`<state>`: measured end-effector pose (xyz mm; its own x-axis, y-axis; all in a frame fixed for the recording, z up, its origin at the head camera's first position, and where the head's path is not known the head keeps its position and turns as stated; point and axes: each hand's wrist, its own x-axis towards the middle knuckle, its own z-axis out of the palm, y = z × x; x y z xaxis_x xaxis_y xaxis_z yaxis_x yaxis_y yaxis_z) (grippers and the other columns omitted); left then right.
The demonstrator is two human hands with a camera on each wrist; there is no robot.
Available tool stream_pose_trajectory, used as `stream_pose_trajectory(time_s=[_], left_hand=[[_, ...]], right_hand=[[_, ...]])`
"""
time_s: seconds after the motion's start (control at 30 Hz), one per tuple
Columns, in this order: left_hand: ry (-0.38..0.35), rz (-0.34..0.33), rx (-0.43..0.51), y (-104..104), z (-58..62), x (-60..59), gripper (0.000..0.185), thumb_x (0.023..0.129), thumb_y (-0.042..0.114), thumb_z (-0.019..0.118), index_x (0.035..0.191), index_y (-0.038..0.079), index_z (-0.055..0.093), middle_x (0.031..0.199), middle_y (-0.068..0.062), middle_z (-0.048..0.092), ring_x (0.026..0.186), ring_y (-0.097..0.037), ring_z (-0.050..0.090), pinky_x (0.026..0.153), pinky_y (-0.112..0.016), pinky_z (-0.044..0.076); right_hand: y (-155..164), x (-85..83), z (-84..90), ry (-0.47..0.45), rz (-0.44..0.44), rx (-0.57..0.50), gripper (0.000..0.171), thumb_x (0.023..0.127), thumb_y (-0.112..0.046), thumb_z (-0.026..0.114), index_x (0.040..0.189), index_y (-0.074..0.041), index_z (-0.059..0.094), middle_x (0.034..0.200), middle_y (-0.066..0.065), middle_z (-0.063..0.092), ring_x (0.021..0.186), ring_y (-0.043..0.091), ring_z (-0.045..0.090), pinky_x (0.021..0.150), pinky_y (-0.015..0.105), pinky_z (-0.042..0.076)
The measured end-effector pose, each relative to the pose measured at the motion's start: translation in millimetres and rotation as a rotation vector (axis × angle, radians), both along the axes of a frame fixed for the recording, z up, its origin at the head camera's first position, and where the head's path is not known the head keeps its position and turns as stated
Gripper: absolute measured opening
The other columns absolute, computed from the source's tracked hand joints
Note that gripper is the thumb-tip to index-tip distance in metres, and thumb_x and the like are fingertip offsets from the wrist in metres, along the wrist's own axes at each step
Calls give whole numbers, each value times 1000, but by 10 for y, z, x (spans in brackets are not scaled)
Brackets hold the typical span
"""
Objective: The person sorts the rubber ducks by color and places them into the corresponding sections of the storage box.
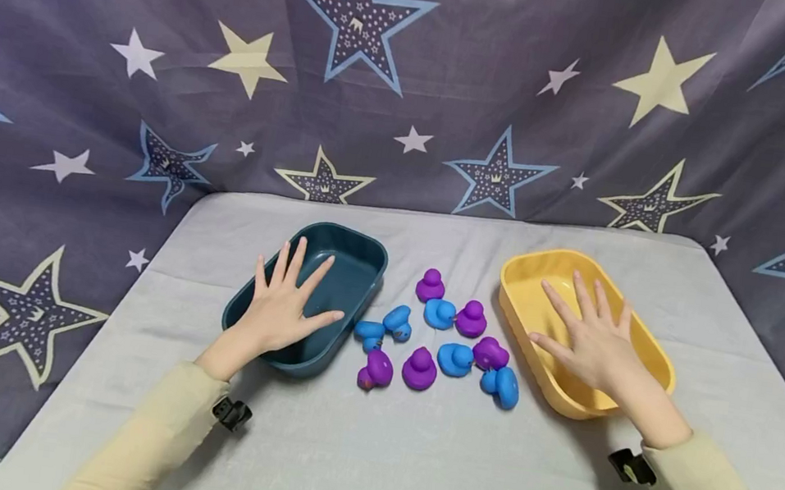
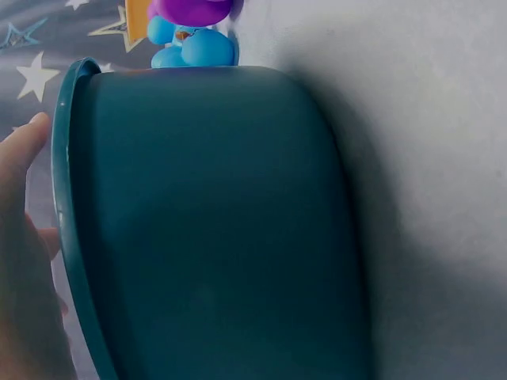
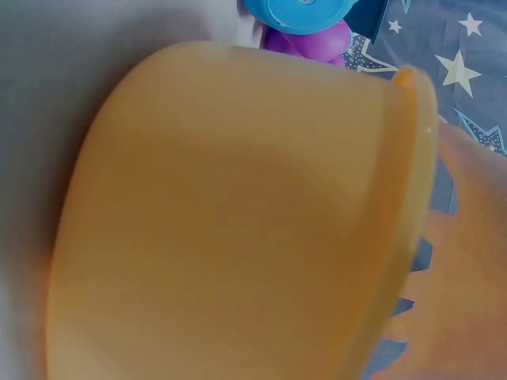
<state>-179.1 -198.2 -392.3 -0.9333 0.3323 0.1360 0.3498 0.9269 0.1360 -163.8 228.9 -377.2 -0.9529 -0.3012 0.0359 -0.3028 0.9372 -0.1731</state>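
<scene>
My left hand (image 1: 277, 308), fingers spread, hovers over a dark teal tub (image 1: 364, 250) on the left of the table. On the right, my right hand (image 1: 594, 342) is spread the same way above a yellow tub (image 1: 516, 294). Neither hand holds anything. Between the tubs lie several rubber ducks, some blue, such as the blue duck (image 1: 455, 359), and some purple, such as the purple duck (image 1: 419, 369). A few are tipped on their sides. The left wrist view is filled by the teal tub's outer wall (image 2: 214, 222), the right wrist view by the yellow tub's wall (image 3: 214, 222).
A pale grey cloth (image 1: 365, 457) covers the table. Behind and beside it hangs a dark curtain (image 1: 402, 172) printed with stars. Small black wrist cameras sit below both cuffs, among them the left camera (image 1: 232, 413).
</scene>
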Motion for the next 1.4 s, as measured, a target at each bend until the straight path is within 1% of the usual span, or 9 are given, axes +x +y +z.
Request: stream_pose_trajectory(time_s=[0.23, 0.5, 0.67, 0.77, 0.9, 1.07, 1.13, 1.27, 1.4], left_hand=[[-1, 6, 0, -32, 7, 22, 81, 78, 68, 40, 143, 27, 13, 146, -10, -16, 130, -30, -19, 96, -61, -10], [4, -1, 16, -64, 39, 45, 81, 79, 66, 42, 143, 24, 16, 146, -12, -13, 131, -32, -16, 96, -61, -10], [14, 9, 30, -104, 61, 72, 81, 78, 66, 43, 142, 24, 18, 146, -13, -10, 131, -32, -15, 96, -60, -11], [30, 11, 35, -136, 63, 84, 81, 78, 66, 44, 142, 26, 17, 147, -14, -8, 131, -32, -14, 96, -61, -9], [44, 8, 47, -186, 60, 96, 81, 77, 66, 44, 142, 29, 14, 147, -14, -7, 132, -32, -13, 96, -61, -8], [53, 0, 80, -261, 62, 117, 80, 78, 65, 46, 142, 27, 17, 147, -12, -8, 132, -35, -9, 97, -59, -10], [57, -12, 94, -293, 63, 122, 79, 78, 62, 48, 142, 25, 19, 147, -13, -8, 132, -35, -8, 97, -60, -9], [47, -33, 127, -353, 74, 132, 77, 79, 57, 52, 142, 24, 21, 147, -13, -5, 132, -33, -11, 97, -59, -8], [40, -38, 171, -431, 79, 151, 75, 81, 52, 54, 141, 23, 22, 147, -13, -3, 132, -32, -10, 98, -59, -7]], right_hand=[[-46, -7, 6, 22, 15, -12, 74, 83, -61, 40, 143, -26, 13, 145, 20, -3, 126, 50, 4, 93, 66, -7], [-76, 9, 16, 20, 35, -22, 74, 83, -60, 43, 143, -28, 13, 146, 18, -4, 128, 47, 2, 93, 65, -5], [-123, 33, 28, 40, 84, -40, 73, 83, -57, 45, 142, -26, 16, 145, 20, 2, 130, 43, 0, 95, 64, -6], [-155, 47, 34, 45, 114, -47, 73, 82, -56, 47, 142, -26, 18, 145, 20, 5, 130, 41, 2, 96, 63, -5], [-197, 62, 38, 54, 155, -42, 72, 82, -56, 49, 142, -27, 19, 144, 21, 8, 129, 43, 6, 96, 63, -3], [-249, 76, 33, 69, 221, -59, 72, 81, -52, 53, 141, -25, 23, 144, 22, 10, 128, 44, 9, 98, 61, -2], [-269, 82, 32, 63, 243, -67, 72, 81, -52, 54, 140, -24, 25, 144, 22, 12, 129, 43, 9, 99, 60, 0], [-301, 97, 41, 23, 286, -104, 71, 81, -50, 55, 139, -20, 28, 143, 22, 13, 130, 40, 9, 101, 57, 5], [-335, 118, 50, -10, 317, -154, 72, 80, -51, 57, 138, -19, 30, 144, 19, 15, 130, 38, 15, 101, 54, 15]])
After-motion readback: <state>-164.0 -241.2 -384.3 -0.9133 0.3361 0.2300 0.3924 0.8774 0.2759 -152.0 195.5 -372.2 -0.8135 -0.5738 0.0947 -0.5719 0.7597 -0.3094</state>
